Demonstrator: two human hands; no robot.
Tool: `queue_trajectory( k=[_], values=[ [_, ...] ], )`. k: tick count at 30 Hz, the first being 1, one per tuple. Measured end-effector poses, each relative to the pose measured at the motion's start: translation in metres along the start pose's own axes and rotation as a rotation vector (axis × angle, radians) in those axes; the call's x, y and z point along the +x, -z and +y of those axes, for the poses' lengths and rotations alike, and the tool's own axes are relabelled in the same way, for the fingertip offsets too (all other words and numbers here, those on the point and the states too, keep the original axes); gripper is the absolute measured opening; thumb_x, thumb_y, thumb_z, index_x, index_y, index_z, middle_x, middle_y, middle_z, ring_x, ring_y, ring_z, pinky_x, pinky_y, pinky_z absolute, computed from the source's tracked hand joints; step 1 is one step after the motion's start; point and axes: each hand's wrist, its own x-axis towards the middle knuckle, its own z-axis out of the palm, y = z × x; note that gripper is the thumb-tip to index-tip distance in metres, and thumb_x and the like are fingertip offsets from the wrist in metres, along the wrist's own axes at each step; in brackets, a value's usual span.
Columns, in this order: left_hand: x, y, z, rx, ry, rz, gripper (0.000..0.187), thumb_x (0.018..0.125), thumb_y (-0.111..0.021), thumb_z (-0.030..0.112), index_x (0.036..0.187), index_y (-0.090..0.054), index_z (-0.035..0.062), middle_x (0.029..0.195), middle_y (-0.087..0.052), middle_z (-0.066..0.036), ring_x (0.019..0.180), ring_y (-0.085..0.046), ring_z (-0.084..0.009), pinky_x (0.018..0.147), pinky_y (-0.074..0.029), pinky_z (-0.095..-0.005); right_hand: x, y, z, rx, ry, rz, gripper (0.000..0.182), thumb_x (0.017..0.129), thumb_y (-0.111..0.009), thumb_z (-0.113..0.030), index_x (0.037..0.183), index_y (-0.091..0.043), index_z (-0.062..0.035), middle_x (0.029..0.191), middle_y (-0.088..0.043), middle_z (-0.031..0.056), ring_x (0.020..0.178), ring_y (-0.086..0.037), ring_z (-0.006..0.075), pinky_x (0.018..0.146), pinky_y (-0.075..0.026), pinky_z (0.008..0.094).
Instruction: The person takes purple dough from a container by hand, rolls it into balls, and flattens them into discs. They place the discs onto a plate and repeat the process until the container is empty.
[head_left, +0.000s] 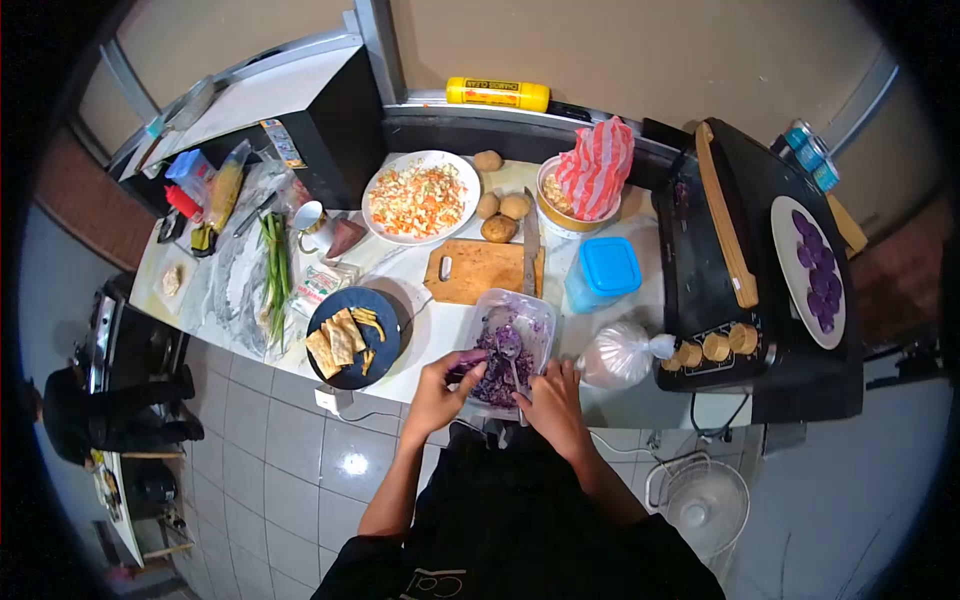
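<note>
My left hand [438, 395] grips a flattened purple piece [466, 363] at the left rim of a clear plastic container [543, 318]. Inside the container lies a crumbly purple mash [492, 386]. My right hand [556, 408] is closed around the handle of a metal spoon [510, 349], whose bowl rests over the mash. Behind the container is a wooden cutting board [470, 268], with a knife [531, 240] along its right side. A white oval plate [782, 225] on the black appliance at right carries several purple pieces [820, 272].
A dark plate [345, 379] with flat pastries stands at left, near spring onions [272, 270]. Farther back are a plate of chopped vegetables [420, 200], potatoes [500, 228] and a blue-lidded tub [605, 268]. A tied plastic bag [620, 355] sits by the grill [700, 240]. Another person [110, 410] stands far left.
</note>
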Motion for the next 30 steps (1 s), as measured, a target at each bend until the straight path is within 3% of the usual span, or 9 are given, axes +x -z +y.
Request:
queue_trajectory(
  k=[1, 4, 5, 8, 11, 17, 23, 26, 30],
  values=[
    [-0.001, -0.003, -0.010, 0.019, -0.073, 0.028, 0.026, 0.094, -0.071, 0.008, 0.119, -0.068, -0.0014, 0.102, -0.074, -0.015, 0.089, -0.070, -0.0159, 0.079, -0.055, -0.0295, -0.001, -0.006, -0.005, -0.016, -0.031, 0.010, 0.029, 0.077, -0.081, -0.026, 0.087, -0.076, 0.0001, 0.109, -0.057, 0.0216, 0.112, -0.048, 0.0405, 0.095, -0.039, 0.0515],
    [0.000, -0.009, -0.032, -0.021, -0.166, 0.021, 0.027, 0.094, -0.068, 0.004, 0.120, -0.066, -0.0020, 0.106, -0.071, -0.018, 0.092, -0.071, -0.0237, 0.081, -0.055, -0.0329, -0.002, -0.021, -0.021, -0.102, -0.100, 0.000, 0.029, 0.075, -0.083, -0.027, 0.084, -0.075, -0.0006, 0.109, -0.056, 0.0209, 0.111, -0.048, 0.0394, 0.094, -0.039, 0.0513],
    [0.002, -0.010, -0.034, 0.027, -0.256, 0.049, 0.027, 0.094, -0.065, 0.000, 0.120, -0.064, -0.0026, 0.112, -0.067, -0.021, 0.101, -0.069, -0.0320, 0.087, -0.053, -0.0366, -0.001, -0.026, -0.026, -0.130, -0.103, 0.027, 0.023, 0.074, -0.081, -0.022, 0.080, -0.074, -0.0007, 0.109, -0.056, 0.0204, 0.111, -0.048, 0.0391, 0.093, -0.039, 0.0504],
    [0.002, -0.009, -0.033, 0.047, -0.352, 0.041, 0.027, 0.093, -0.063, -0.002, 0.120, -0.064, -0.0024, 0.116, -0.066, -0.022, 0.108, -0.066, -0.0373, 0.093, -0.051, -0.0398, 0.001, -0.031, -0.038, -0.166, -0.168, 0.079, 0.010, 0.079, -0.070, -0.011, 0.077, -0.073, -0.0014, 0.108, -0.054, 0.0203, 0.107, -0.049, 0.0376, 0.092, -0.039, 0.0494],
    [0.000, -0.007, -0.034, 0.000, -0.361, 0.021, 0.028, 0.092, -0.061, -0.003, 0.120, -0.063, -0.0024, 0.118, -0.065, -0.021, 0.110, -0.064, -0.0388, 0.095, -0.050, -0.0408, 0.006, -0.031, -0.031, -0.075, -0.256, 0.171, 0.016, 0.076, -0.068, -0.004, 0.090, -0.067, 0.0032, 0.110, -0.053, 0.0253, 0.103, -0.053, 0.0441, 0.088, -0.045, 0.0523],
    [0.002, 0.000, -0.037, -0.042, -0.330, -0.038, 0.027, 0.092, -0.059, -0.003, 0.119, -0.063, -0.0023, 0.119, -0.065, -0.021, 0.111, -0.064, -0.0370, 0.096, -0.050, -0.0397, 0.017, 0.005, -0.022, -0.004, -0.195, 0.145, 0.028, 0.077, -0.063, -0.001, 0.105, -0.060, 0.0027, 0.089, -0.065, 0.0240, 0.087, -0.064, 0.0452, 0.082, -0.051, 0.0532],
    [0.002, -0.003, -0.040, -0.002, -0.335, -0.018, 0.027, 0.092, -0.061, -0.002, 0.119, -0.063, -0.0030, 0.122, -0.063, -0.020, 0.114, -0.063, -0.0356, 0.096, -0.051, -0.0394, 0.000, 0.025, -0.042, -0.045, -0.239, 0.047, 0.027, 0.079, -0.062, -0.003, 0.106, -0.062, -0.0005, 0.087, -0.070, 0.0243, 0.077, -0.067, 0.0463, 0.072, -0.053, 0.0530],
    [0.003, -0.006, -0.044, -0.127, -0.299, -0.007, 0.028, 0.091, -0.062, -0.001, 0.119, -0.063, -0.0035, 0.124, -0.060, -0.021, 0.115, -0.062, -0.0348, 0.097, -0.051, -0.0388, -0.025, 0.044, -0.066, -0.062, -0.372, 0.050, 0.027, 0.081, -0.062, -0.005, 0.108, -0.060, 0.0022, 0.087, -0.070, 0.0238, 0.078, -0.069, 0.0444, 0.076, -0.054, 0.0536],
    [0.007, -0.002, -0.046, -0.098, -0.312, -0.047, 0.031, 0.094, -0.060, 0.000, 0.125, -0.059, -0.0028, 0.132, -0.055, -0.018, 0.121, -0.058, -0.0248, 0.099, -0.050, -0.0350, -0.049, 0.019, -0.065, -0.123, -0.329, 0.159, 0.024, 0.082, -0.062, -0.007, 0.106, -0.063, -0.0023, 0.081, -0.069, 0.0182, 0.071, -0.069, 0.0402, 0.067, -0.055, 0.0502]
  ],
)
